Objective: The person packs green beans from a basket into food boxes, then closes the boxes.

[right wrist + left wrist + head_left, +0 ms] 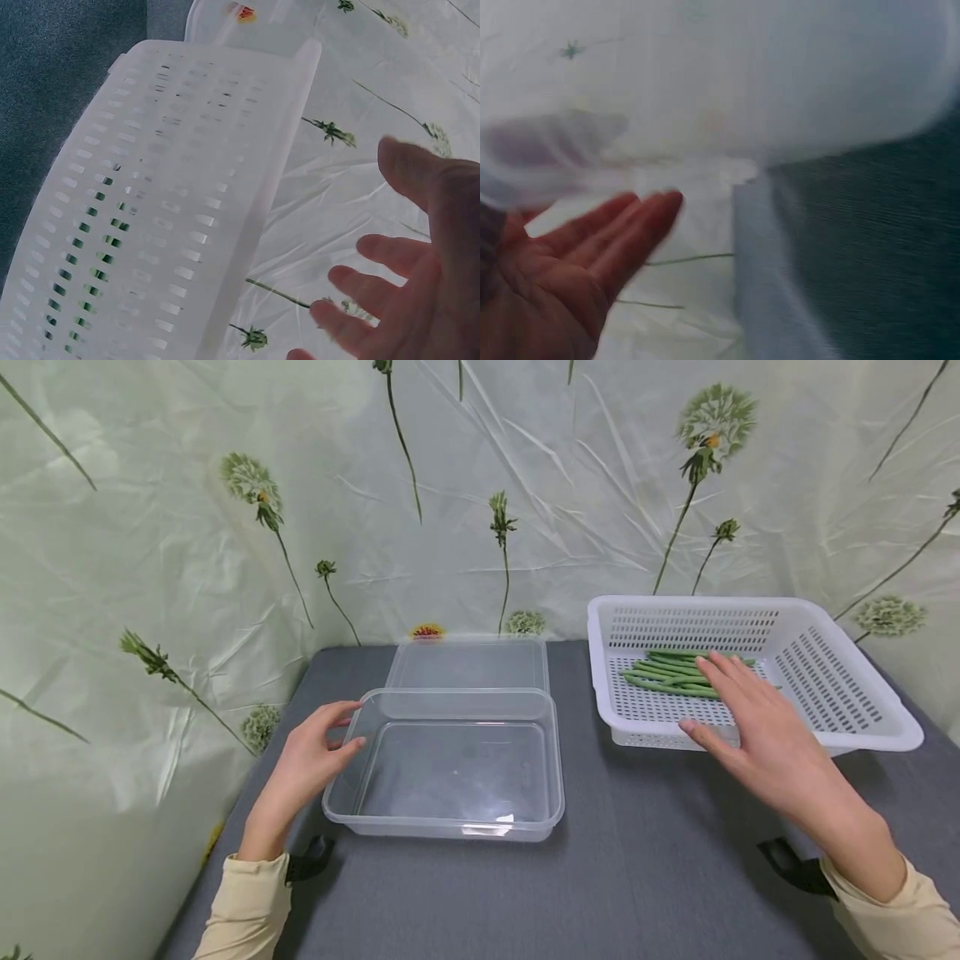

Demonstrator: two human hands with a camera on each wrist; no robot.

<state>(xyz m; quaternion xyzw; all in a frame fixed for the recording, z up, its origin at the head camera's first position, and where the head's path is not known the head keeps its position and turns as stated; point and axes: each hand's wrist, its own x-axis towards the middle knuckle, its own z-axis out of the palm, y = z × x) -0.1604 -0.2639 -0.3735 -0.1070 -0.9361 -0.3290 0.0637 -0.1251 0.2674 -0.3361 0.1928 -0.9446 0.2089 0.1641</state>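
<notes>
Our right hand (776,747) hangs wide over the green beans (663,681) in the white basket (832,681); we'd pinch gently so none snap. Our left hand (302,766) is loosely spread at the clear tub (442,824), touching or not, hard to tell.

Head cam bright; glare on clear tub (420,828), soft shadows; L wrist cam dim, blurry.

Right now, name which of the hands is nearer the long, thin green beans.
Right. The right hand reaches over the white perforated plastic basket holding the green beans; the left hand is farther off, beside the clear rectangular plastic container.
</notes>
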